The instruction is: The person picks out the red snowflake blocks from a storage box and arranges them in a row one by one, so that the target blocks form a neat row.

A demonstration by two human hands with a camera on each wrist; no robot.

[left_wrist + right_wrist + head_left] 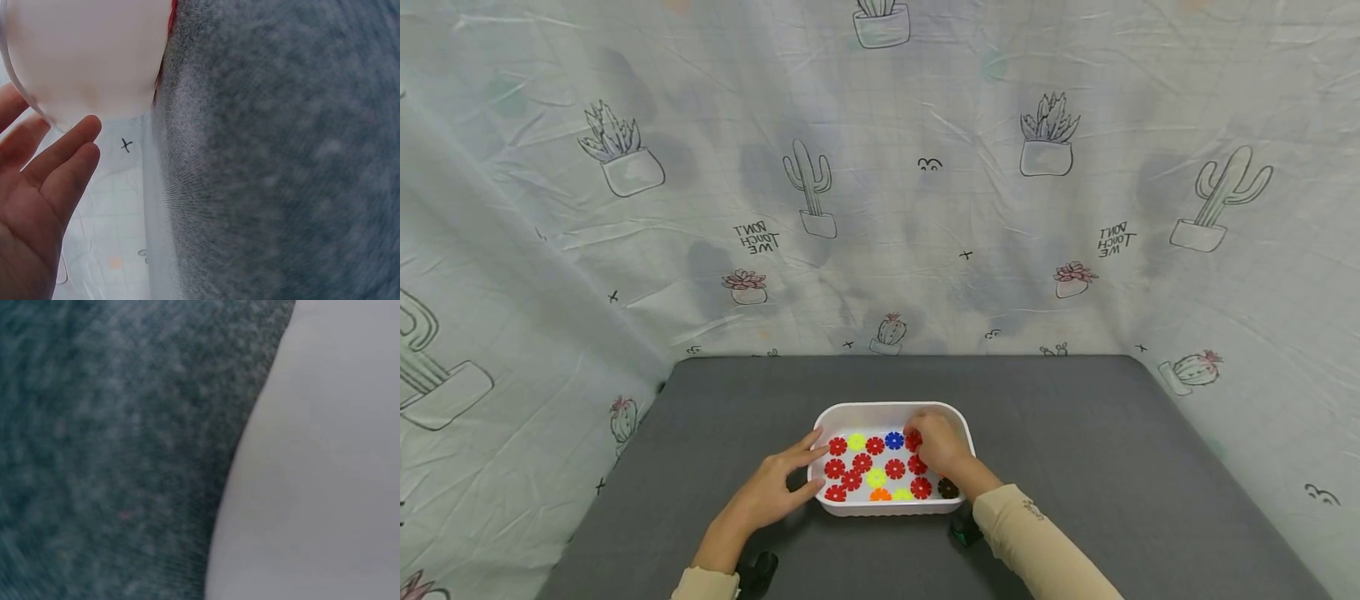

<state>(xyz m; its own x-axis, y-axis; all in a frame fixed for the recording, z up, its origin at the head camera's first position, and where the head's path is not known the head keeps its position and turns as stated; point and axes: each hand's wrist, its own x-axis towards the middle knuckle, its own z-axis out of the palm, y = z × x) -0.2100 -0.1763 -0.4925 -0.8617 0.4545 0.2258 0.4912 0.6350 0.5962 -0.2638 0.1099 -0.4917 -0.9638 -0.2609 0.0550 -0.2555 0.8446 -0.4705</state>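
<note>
A white tray [889, 410] stands on the grey table top [1075, 450] and holds several flower-shaped discs: mostly red [894, 468], some yellow [876, 477], one blue [893, 440], one orange [880, 495], one dark [948, 488]. My left hand [786, 479] lies outside the tray with straight fingers against its left wall. The left wrist view shows that hand [50, 181] flat beside the tray's white wall [87, 56]. My right hand [936, 446] reaches into the tray's far right part, fingers curled down on a red disc [913, 440]. The right wrist view shows only tray wall [325, 475] and grey surface [112, 450].
A pale cloth with cactus prints [880, 208] hangs behind the table and along both sides. The grey surface stretches bare to the left, right and behind the tray. Black wrist-worn cameras [758, 573] sit below both forearms.
</note>
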